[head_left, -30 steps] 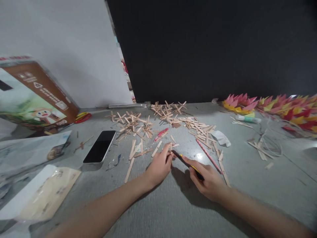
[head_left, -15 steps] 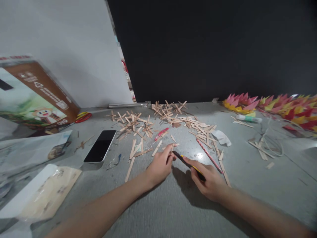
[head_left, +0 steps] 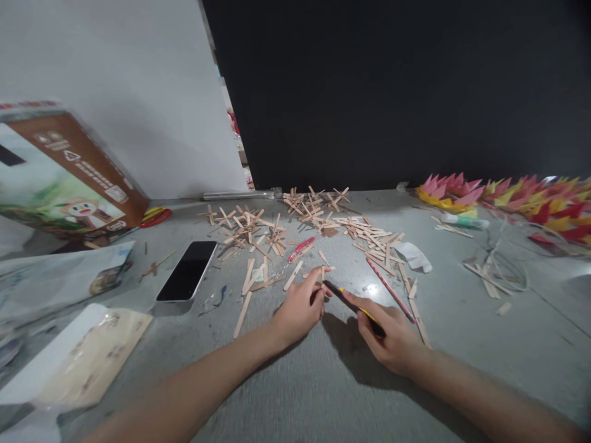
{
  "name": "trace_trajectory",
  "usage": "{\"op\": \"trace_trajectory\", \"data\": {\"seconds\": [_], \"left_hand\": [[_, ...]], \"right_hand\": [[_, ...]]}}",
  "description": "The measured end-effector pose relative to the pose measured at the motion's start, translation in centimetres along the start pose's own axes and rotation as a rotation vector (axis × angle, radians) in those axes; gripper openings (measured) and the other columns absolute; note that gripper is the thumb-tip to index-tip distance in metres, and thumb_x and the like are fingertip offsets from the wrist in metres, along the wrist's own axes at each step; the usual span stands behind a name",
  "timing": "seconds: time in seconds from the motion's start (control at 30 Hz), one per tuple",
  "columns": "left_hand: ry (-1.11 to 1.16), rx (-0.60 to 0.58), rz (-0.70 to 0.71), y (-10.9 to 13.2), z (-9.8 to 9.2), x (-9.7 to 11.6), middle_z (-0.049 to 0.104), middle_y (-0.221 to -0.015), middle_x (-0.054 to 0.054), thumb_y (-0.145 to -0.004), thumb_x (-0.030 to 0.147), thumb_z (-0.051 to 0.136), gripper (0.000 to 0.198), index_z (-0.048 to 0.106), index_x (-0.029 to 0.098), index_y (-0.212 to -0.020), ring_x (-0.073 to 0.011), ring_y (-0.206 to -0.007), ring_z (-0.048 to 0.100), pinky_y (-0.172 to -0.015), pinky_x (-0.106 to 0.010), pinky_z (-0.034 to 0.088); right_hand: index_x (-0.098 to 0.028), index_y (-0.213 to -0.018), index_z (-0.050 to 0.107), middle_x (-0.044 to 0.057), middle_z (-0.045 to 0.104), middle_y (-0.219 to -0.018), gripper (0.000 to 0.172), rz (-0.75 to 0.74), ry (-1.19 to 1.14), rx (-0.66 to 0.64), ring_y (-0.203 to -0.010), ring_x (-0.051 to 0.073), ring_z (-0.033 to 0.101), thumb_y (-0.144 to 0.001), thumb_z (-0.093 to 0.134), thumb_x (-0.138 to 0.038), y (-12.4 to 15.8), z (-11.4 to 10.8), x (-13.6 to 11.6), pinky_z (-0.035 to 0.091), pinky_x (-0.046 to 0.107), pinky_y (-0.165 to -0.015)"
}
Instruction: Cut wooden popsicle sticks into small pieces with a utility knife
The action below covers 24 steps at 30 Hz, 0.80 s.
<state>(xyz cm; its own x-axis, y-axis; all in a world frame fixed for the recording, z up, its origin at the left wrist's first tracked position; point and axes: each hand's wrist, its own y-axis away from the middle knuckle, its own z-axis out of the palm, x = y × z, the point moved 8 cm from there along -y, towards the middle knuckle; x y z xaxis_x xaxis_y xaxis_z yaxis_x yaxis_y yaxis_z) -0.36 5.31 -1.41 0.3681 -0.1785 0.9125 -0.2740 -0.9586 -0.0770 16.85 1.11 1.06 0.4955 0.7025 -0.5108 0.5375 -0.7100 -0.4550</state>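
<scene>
My right hand (head_left: 385,332) is closed around a black and yellow utility knife (head_left: 355,306), its front end pointing up and left. My left hand (head_left: 300,311) pinches a short piece of wooden craft stick (head_left: 323,272); the fingers partly hide it. The knife's tip is right beside that stick and the left fingertips; whether they touch I cannot tell. Just beyond the hands lie a loose craft stick (head_left: 293,275) and a red item in clear wrapping (head_left: 301,249). A red patterned pencil (head_left: 390,289) rests to the right, past the right hand.
Farther back are piles of craft sticks (head_left: 373,237), some joined into star shapes (head_left: 249,226). A phone (head_left: 187,271), a plastic packet (head_left: 95,363) and a printed box (head_left: 83,178) stand left. At right are a glue stick (head_left: 464,221), a cable (head_left: 496,271) and folded paper flowers (head_left: 450,192).
The knife and my right hand have shifted very slightly to the right. My left hand keeps its pinch on the craft stick, nearly still.
</scene>
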Motion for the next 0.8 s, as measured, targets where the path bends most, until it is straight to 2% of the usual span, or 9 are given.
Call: {"op": "trace_trajectory", "data": {"seconds": [0.1, 0.23, 0.43, 0.57, 0.7, 0.8], "left_hand": [[-0.079, 0.028, 0.046, 0.04, -0.3, 0.07, 0.076, -0.088, -0.002, -0.104, 0.022, 0.045, 0.044, 0.057, 0.024, -0.146, -0.0124, -0.061, 0.065, -0.069, -0.024, 0.052], [-0.126, 0.033, 0.074, 0.02, -0.52, 0.14, 0.076, -0.089, -0.002, -0.102, 0.019, 0.045, 0.042, 0.062, 0.023, -0.141, -0.0125, -0.064, 0.065, -0.072, -0.025, 0.053], [-0.025, -0.016, 0.036, -0.01, -0.09, 0.3, 0.073, -0.08, 0.001, -0.104, 0.022, 0.045, 0.047, 0.053, 0.024, -0.15, -0.0116, -0.057, 0.063, -0.065, -0.022, 0.051], [-0.111, 0.016, 0.082, 0.11, -0.41, 0.38, 0.074, -0.085, 0.0, -0.105, 0.021, 0.042, 0.046, 0.057, 0.026, -0.149, -0.012, -0.061, 0.065, -0.071, -0.024, 0.053], [-0.161, 0.011, 0.108, 0.15, -0.51, 0.47, 0.076, -0.093, -0.003, -0.106, 0.023, 0.042, 0.047, 0.056, 0.025, -0.15, -0.0146, -0.075, 0.069, -0.081, -0.027, 0.055], [-0.155, 0.017, 0.106, 0.11, -0.57, 0.57, 0.076, -0.092, -0.004, -0.106, 0.022, 0.042, 0.046, 0.058, 0.024, -0.149, -0.0153, -0.077, 0.07, -0.082, -0.027, 0.055]], "right_hand": [[-0.019, -0.148, 0.054, 0.003, 0.078, -0.089, 0.044, -0.009, 0.017, 0.003, -0.053, 0.014, 0.059, -0.104, 0.048, -0.016, -0.05, -0.07, -0.16, 0.05, 0.026, -0.057], [-0.02, -0.148, 0.054, 0.003, 0.078, -0.09, 0.045, -0.01, 0.017, -0.003, -0.057, 0.013, 0.062, -0.104, 0.049, -0.016, -0.03, 0.0, -0.14, 0.053, 0.025, -0.06], [-0.022, -0.149, 0.053, 0.005, 0.08, -0.102, 0.046, -0.001, 0.003, 0.002, -0.061, 0.013, 0.066, -0.104, 0.049, -0.015, 0.09, 0.06, 0.14, 0.055, 0.025, -0.064], [-0.022, -0.15, 0.052, 0.003, 0.079, -0.093, 0.047, -0.013, 0.01, 0.01, -0.061, 0.014, 0.066, -0.104, 0.049, -0.015, 0.09, -0.03, -0.08, 0.055, 0.025, -0.063], [-0.02, -0.148, 0.054, 0.002, 0.077, -0.086, 0.045, -0.005, 0.021, 0.005, -0.057, 0.013, 0.063, -0.104, 0.049, -0.015, 0.06, -0.15, -0.23, 0.054, 0.025, -0.062], [-0.02, -0.147, 0.055, 0.0, 0.074, -0.078, 0.044, 0.001, 0.026, -0.001, -0.053, 0.013, 0.06, -0.104, 0.048, -0.015, 0.01, -0.2, -0.26, 0.051, 0.025, -0.059]]}}
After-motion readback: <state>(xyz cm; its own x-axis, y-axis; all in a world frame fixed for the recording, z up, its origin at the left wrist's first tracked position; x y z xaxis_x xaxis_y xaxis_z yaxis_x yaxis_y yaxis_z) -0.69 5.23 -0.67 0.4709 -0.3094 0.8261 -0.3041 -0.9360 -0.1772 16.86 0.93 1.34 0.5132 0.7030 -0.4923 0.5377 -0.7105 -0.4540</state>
